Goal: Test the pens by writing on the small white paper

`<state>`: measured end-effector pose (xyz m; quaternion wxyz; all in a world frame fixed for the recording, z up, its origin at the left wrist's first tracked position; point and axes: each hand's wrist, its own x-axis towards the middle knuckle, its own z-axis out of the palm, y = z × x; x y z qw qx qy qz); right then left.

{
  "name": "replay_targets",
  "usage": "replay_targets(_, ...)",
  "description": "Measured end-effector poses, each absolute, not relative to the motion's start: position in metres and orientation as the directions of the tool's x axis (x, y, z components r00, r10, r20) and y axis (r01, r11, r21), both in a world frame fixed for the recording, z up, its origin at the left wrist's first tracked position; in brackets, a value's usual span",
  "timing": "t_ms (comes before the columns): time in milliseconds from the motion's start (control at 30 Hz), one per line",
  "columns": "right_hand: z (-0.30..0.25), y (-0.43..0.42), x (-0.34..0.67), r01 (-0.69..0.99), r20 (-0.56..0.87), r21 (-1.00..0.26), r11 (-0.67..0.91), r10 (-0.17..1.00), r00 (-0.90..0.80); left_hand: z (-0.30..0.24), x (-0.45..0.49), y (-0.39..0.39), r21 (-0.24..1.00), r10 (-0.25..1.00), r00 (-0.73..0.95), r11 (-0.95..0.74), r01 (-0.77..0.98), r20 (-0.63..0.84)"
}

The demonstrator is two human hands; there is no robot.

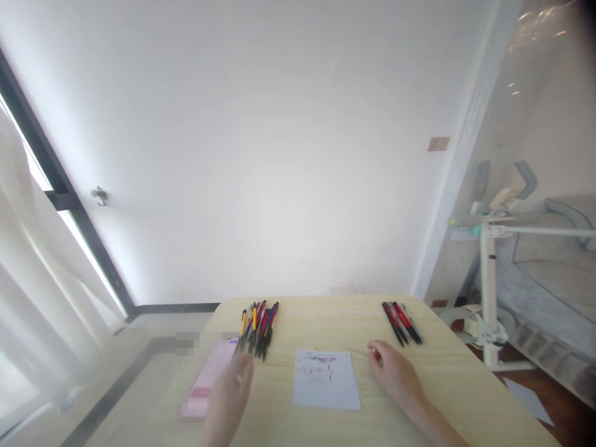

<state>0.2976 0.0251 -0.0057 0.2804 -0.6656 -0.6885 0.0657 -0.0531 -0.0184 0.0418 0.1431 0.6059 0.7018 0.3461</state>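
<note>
My left hand (233, 388) reaches forward over the left part of the light wooden table (465, 397), its fingertips at the near ends of a pile of several pens (259, 326) in red, yellow, blue and black; the fingers are blurred. My right hand (391, 369) rests on the table with fingers curled, just right of a small white sheet (326, 380) marked with red and dark scribbles. A second, smaller group of red and black pens (401, 323) lies beyond the right hand, apart from it.
A pink booklet or pad (208, 379) lies at the table's left edge beside the left hand. A white wall stands behind the table, a window with curtains at left. A white stand and a grey sofa are at right.
</note>
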Motion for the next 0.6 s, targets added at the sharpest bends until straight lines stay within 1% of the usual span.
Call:
replay_targets(100,-0.01,0.026,0.299,0.871,0.299,-0.484,0.087,0.952,0.071,0.051,-0.095,0.001,0.566,0.914,-0.321,0.133,0.814,0.247)
replay_targets(167,-0.011,0.027,0.299,0.866,0.288,-0.495,0.067,0.953,0.091,0.05,-0.112,0.01,0.356,0.919,-0.323,0.231,0.906,0.226)
replay_targets(200,-0.011,0.027,0.299,0.865,0.283,-0.498,0.061,0.954,0.096,0.047,-0.116,0.014,0.285,0.93,-0.308,0.246,0.926,0.199)
replay_targets(300,-0.012,0.028,0.298,0.866,0.283,-0.496,0.063,0.955,0.093,0.039,-0.118,0.023,0.157,0.944,-0.293,0.27,0.95,0.148)
replay_targets(400,-0.012,0.028,0.298,0.87,0.297,-0.488,0.071,0.951,0.089,0.034,-0.113,0.03,0.091,0.946,-0.301,0.291,0.952,0.119)
replay_targets(600,-0.012,0.026,0.298,0.86,0.318,-0.5,0.103,0.945,0.072,0.034,-0.109,0.039,0.068,0.933,-0.337,0.331,0.941,0.125)
